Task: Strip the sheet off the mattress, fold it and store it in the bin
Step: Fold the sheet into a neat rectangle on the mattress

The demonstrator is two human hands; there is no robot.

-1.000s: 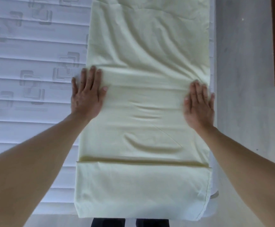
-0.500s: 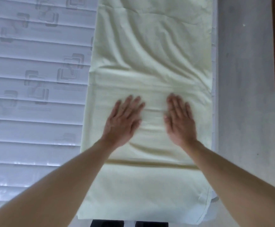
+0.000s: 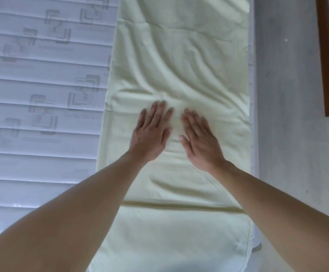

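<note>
A pale yellow sheet (image 3: 179,65), folded into a long strip, lies along the right side of the white quilted mattress (image 3: 42,95). A fold line crosses it near my body. My left hand (image 3: 152,132) and my right hand (image 3: 199,140) lie flat, side by side, on the middle of the strip with fingers straight, pressing the cloth. Wrinkles run diagonally across the sheet beyond my fingertips. No bin is in view.
The grey floor (image 3: 297,134) runs along the mattress's right edge. A brown wooden frame (image 3: 328,65) stands at the upper right. The bare mattress stretches to the left of the sheet.
Both hands slid from the sheet's outer edges to its middle, then moved a little farther away from me along the strip.
</note>
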